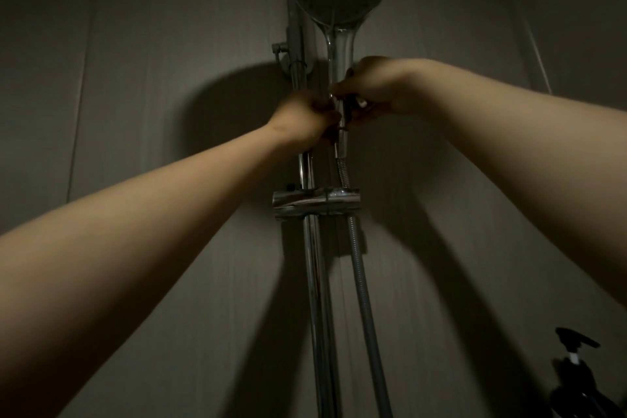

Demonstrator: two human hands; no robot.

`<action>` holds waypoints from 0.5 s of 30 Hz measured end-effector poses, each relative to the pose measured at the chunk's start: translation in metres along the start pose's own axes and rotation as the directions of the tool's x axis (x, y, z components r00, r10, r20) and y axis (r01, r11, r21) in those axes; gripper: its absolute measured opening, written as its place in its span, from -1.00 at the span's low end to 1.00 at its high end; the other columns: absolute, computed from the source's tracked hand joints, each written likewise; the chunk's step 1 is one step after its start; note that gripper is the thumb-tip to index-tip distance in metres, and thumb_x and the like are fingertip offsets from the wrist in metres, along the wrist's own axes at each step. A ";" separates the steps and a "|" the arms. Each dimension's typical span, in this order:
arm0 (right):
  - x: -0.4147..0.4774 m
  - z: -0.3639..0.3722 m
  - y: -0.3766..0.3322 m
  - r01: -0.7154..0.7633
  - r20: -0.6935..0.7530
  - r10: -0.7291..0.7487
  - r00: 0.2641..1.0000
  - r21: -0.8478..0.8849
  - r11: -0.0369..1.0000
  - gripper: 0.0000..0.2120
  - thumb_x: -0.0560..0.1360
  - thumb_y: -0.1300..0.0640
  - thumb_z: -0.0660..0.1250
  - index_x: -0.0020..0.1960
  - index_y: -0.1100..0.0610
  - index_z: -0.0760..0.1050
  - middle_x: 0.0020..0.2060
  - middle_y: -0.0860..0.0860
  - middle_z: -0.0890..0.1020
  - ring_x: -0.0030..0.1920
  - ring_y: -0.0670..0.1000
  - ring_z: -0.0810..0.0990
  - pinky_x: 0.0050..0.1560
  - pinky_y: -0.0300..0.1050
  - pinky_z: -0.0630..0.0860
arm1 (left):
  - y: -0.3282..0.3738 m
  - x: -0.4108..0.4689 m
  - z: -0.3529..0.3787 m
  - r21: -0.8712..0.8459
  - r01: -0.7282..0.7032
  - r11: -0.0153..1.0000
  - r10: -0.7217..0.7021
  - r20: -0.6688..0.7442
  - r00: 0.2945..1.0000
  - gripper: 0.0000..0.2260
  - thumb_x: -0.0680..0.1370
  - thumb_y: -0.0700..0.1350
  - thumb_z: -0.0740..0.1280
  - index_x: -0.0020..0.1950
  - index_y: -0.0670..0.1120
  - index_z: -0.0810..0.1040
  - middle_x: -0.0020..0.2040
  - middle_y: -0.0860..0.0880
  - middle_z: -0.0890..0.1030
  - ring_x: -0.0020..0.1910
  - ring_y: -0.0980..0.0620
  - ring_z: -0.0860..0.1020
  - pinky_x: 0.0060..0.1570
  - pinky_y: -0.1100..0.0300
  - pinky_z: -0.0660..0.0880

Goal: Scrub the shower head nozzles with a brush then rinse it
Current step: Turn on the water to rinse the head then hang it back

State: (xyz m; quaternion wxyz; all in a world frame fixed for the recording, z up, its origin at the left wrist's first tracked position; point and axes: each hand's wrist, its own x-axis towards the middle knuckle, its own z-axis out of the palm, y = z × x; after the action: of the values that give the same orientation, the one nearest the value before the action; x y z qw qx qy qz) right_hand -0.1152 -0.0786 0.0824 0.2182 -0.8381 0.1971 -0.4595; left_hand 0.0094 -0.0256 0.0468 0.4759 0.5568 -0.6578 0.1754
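polished chrome on the handle of the shower head [340,44], mirror-bright, with streaked reflections; above it a dull, dark, finely dotted face, matt rather than shiny. same glossy, smooth metal on the riser rail [314,248] and on the sliding bracket [315,202], both strongly reflective. hose [366,299] with coiled metal ribbing near its top and a satin sheath lower down, less shiny than the rail. matt, smooth wall panels [169,27] with faint vertical seams. black plastic pump bottle [576,366], finish too dark to tell.
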 end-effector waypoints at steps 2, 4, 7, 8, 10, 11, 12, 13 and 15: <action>-0.001 0.001 -0.001 0.005 0.001 -0.005 1.000 -0.007 1.000 -0.86 0.60 0.10 0.18 -0.10 0.13 0.42 -0.19 0.05 0.50 -0.24 -0.02 0.56 -0.21 -0.21 0.59 | 0.000 -0.001 -0.001 -0.010 0.007 1.000 -0.008 -0.007 1.000 -0.78 0.59 -0.17 0.25 0.17 -0.24 0.53 0.03 -0.22 0.62 0.04 -0.15 0.62 0.13 -0.06 0.54; -0.002 0.001 -0.003 0.007 0.001 -0.007 1.000 -0.010 1.000 -0.86 0.60 0.10 0.19 -0.09 0.13 0.43 -0.17 0.06 0.51 -0.21 -0.01 0.57 -0.16 -0.18 0.60 | 0.001 -0.001 -0.003 -0.020 0.014 1.000 -0.014 0.000 1.000 -0.77 0.59 -0.17 0.25 0.19 -0.23 0.51 0.08 -0.22 0.62 0.05 -0.13 0.62 0.13 -0.03 0.54; -0.005 0.001 -0.006 0.004 -0.003 -0.004 1.000 -0.024 1.000 -0.88 0.60 0.11 0.18 -0.07 0.14 0.43 -0.15 0.06 0.51 -0.21 -0.01 0.57 -0.18 -0.18 0.60 | 0.001 -0.002 -0.003 -0.037 0.016 0.999 -0.015 0.010 1.000 -0.77 0.59 -0.16 0.25 0.21 -0.21 0.49 0.07 -0.19 0.60 0.03 -0.09 0.62 0.09 0.04 0.56; -0.006 0.002 -0.006 0.002 -0.003 -0.002 1.000 -0.028 1.000 -0.88 0.60 0.11 0.18 -0.06 0.14 0.42 -0.15 0.06 0.51 -0.21 -0.01 0.57 -0.19 -0.18 0.60 | 0.001 -0.003 -0.004 -0.035 0.018 0.999 -0.017 0.012 1.000 -0.77 0.59 -0.16 0.25 0.21 -0.21 0.48 0.05 -0.17 0.60 0.01 -0.07 0.61 0.07 0.07 0.57; -0.007 0.004 -0.005 -0.007 -0.002 0.007 1.000 -0.029 1.000 -0.88 0.60 0.11 0.18 -0.08 0.13 0.42 -0.14 0.06 0.51 -0.20 -0.01 0.56 -0.15 -0.17 0.59 | 0.000 -0.005 -0.003 -0.030 0.022 0.999 -0.021 0.025 0.999 -0.77 0.59 -0.16 0.25 0.21 -0.20 0.49 0.04 -0.16 0.60 0.00 -0.05 0.61 0.07 0.07 0.56; -0.007 0.005 -0.004 -0.013 -0.002 0.013 1.000 -0.027 1.000 -0.87 0.60 0.11 0.18 -0.09 0.13 0.41 -0.15 0.06 0.50 -0.21 -0.02 0.55 -0.13 -0.17 0.57 | 0.000 -0.006 -0.002 -0.034 0.027 0.999 -0.026 0.030 0.999 -0.78 0.58 -0.16 0.25 0.20 -0.20 0.49 0.04 -0.16 0.60 0.00 -0.05 0.62 0.08 0.05 0.56; -0.008 0.007 -0.003 -0.016 -0.002 0.016 1.000 -0.018 1.000 -0.87 0.60 0.11 0.18 -0.09 0.13 0.41 -0.16 0.05 0.49 -0.22 -0.02 0.53 -0.13 -0.17 0.56 | -0.001 -0.006 -0.002 -0.037 0.030 0.999 -0.029 0.033 0.999 -0.78 0.58 -0.16 0.25 0.20 -0.19 0.49 0.03 -0.16 0.61 -0.02 -0.04 0.62 0.08 0.05 0.56; -0.008 0.008 -0.003 -0.020 0.000 0.020 1.000 -0.009 1.000 -0.87 0.60 0.12 0.18 -0.08 0.14 0.41 -0.17 0.05 0.48 -0.23 -0.03 0.52 -0.15 -0.19 0.55 | -0.002 -0.007 -0.002 -0.034 0.026 0.999 -0.025 0.034 0.999 -0.78 0.58 -0.17 0.25 0.20 -0.19 0.50 0.00 -0.14 0.61 -0.06 -0.02 0.62 0.05 0.08 0.57; -0.008 0.008 -0.003 -0.026 0.015 0.027 1.000 -0.019 0.999 -0.88 0.60 0.11 0.19 -0.06 0.14 0.43 -0.12 0.07 0.51 -0.17 -0.01 0.54 -0.17 -0.21 0.54 | -0.002 -0.007 -0.002 -0.013 0.006 1.000 -0.006 0.033 0.999 -0.79 0.58 -0.17 0.25 0.18 -0.19 0.51 -0.06 -0.11 0.62 -0.11 -0.02 0.62 0.00 0.08 0.57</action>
State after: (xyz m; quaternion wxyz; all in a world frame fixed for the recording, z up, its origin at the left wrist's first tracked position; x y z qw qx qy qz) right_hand -0.1116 -0.0708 0.0745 0.2178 -0.8408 0.2110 -0.4484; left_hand 0.0111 -0.0209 0.0415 0.4693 0.5584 -0.6650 0.1603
